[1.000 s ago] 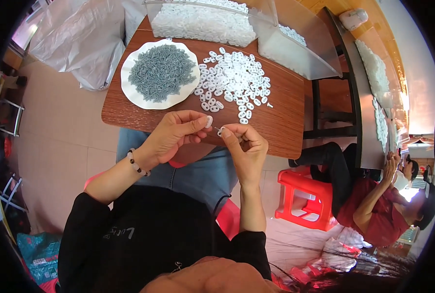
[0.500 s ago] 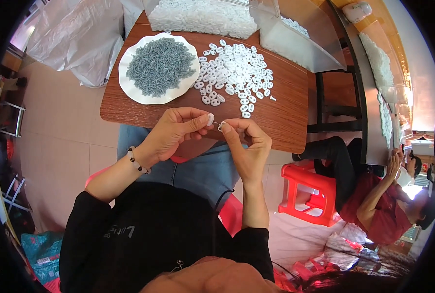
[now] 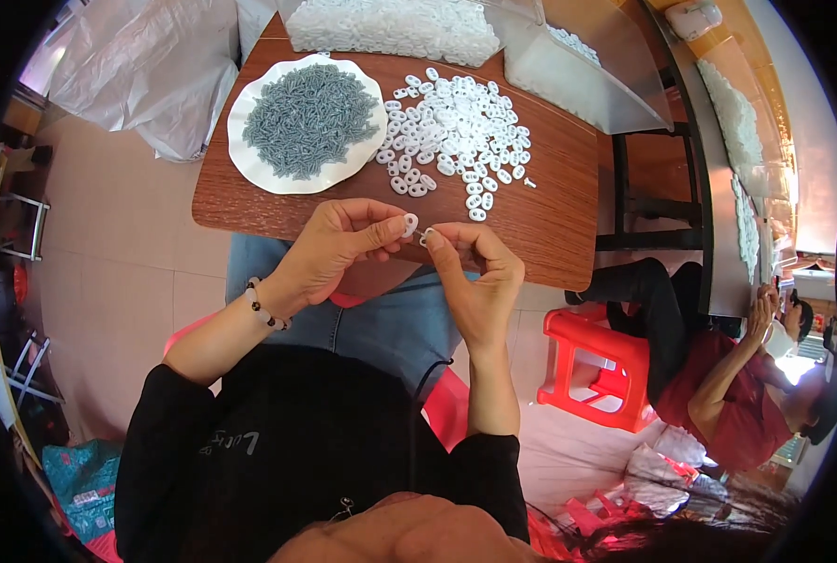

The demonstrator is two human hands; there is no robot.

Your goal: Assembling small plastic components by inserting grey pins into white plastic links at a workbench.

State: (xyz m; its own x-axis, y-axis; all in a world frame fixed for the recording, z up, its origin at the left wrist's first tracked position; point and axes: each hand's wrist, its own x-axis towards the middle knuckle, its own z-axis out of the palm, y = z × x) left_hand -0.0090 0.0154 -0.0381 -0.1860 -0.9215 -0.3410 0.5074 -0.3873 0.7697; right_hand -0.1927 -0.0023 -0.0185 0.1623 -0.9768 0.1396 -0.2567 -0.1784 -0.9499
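My left hand pinches a white oval plastic piece with holes between thumb and forefinger. Close beside it, my right hand has thumb and forefinger closed on a small white part, mostly hidden by the fingertips. A thin pin-like bit shows in the narrow gap between both hands. Both hands are just past the near table edge, over my lap. Beyond them, many two-holed white oval pieces lie loose on the table. Small grey-blue pegs fill a white wavy-rimmed plate to their left.
Clear bins of white pieces stand along the far side of the brown table. White plastic bags hang at the left. A red stool and another seated person are to the right.
The white oval in my left hand has turned, so its flat side and a hole now show. The hands stay close together; the whole view has shifted slightly.
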